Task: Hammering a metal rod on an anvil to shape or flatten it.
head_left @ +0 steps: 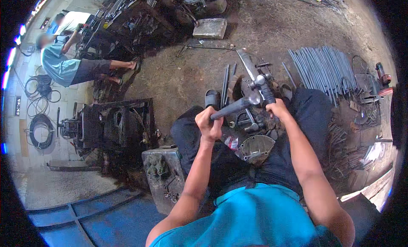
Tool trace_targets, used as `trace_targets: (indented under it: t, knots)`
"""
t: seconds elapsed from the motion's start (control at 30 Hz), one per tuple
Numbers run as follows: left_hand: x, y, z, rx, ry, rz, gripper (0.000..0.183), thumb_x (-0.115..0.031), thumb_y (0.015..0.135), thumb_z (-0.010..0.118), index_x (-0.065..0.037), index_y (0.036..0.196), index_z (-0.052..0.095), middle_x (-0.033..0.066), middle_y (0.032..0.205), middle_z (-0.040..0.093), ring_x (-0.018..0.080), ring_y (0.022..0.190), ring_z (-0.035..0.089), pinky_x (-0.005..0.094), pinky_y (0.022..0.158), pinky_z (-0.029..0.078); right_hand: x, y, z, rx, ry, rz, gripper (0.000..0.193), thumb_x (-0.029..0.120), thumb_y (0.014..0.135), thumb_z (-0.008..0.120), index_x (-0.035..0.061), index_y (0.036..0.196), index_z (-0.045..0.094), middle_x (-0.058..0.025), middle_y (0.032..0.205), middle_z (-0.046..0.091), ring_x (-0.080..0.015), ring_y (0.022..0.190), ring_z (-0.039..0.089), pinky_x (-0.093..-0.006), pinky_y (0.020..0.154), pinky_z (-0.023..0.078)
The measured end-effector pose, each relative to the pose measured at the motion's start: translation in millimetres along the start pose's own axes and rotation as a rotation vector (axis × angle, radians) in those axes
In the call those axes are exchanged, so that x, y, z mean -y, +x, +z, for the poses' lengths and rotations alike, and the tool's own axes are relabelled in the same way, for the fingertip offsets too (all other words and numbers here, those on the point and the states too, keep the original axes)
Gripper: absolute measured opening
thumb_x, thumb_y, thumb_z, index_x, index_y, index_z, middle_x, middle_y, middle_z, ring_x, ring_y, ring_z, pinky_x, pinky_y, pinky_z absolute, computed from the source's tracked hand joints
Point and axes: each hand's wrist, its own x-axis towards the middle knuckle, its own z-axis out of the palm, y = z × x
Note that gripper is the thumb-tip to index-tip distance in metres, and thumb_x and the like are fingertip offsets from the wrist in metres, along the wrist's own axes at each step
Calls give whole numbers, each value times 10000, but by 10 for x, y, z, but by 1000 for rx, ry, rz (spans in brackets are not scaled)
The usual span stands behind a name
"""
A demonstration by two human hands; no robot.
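Note:
My left hand (207, 124) is wrapped round the dark handle of a hammer (233, 108). Its blurred, shiny head lies against or just in front of a metal piece with a long flat silver bar (249, 65), a round joint and a black ribbed lower part (266, 94). The fingers of my right hand (277, 109) close on the low end of that ribbed part; its exact kind is unclear. Below, between my legs, are a rounded metal cover (256, 147) and a T-shaped steel tool (251, 121).
Many grey metal rods (324, 70) lie side by side at right. Two rods (226, 83) lie ahead, and a pale block (210, 28) sits farther off. A dark machine (114, 125) and a greasy metal box (163, 174) stand left. Two people (63, 62) work at a cluttered bench.

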Motion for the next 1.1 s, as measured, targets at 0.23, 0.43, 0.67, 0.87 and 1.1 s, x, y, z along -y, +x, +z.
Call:
trace_targets:
  t: [0.23, 0.43, 0.67, 0.87, 1.1]
  knots:
    - [118, -96, -24, -17, 32, 44, 204, -157, 726, 645, -41, 658, 492, 61, 550, 450, 210, 455, 472, 319, 460, 344, 53, -66, 7, 9, 72, 4, 126, 77, 649, 672, 4, 695, 581, -64, 613, 590, -167, 458, 533, -318, 426, 426]
    - [154, -105, 54, -84, -21, 88, 298, -186, 784, 656, -28, 653, 440, 35, 579, 432, 139, 494, 402, 287, 481, 282, -20, -19, -12, 6, 86, -17, 126, 90, 648, 676, 13, 685, 583, -60, 617, 591, -164, 465, 535, -316, 433, 428]
    - [193, -106, 49, -82, 32, 72, 240, -151, 791, 673, -25, 738, 476, 39, 616, 454, 144, 517, 417, 281, 498, 308, 100, -88, 3, 11, 79, 60, 120, 80, 644, 671, 14, 681, 578, -52, 623, 583, -165, 508, 548, -319, 444, 434]
    - [292, -69, 77, -116, 34, 65, 186, -75, 804, 682, -17, 786, 506, 57, 666, 483, 159, 563, 460, 278, 532, 363, 35, -50, -10, 39, 96, 24, 129, 70, 696, 645, -13, 779, 590, -79, 667, 579, -172, 496, 529, -325, 464, 435]
    - [271, -2, 71, -135, 90, 167, 153, -31, 792, 685, -18, 814, 534, 85, 698, 504, 185, 584, 492, 292, 543, 386, 8, -13, -32, 66, 96, 21, 119, 84, 654, 675, 17, 702, 589, -48, 636, 585, -173, 524, 554, -320, 463, 443]
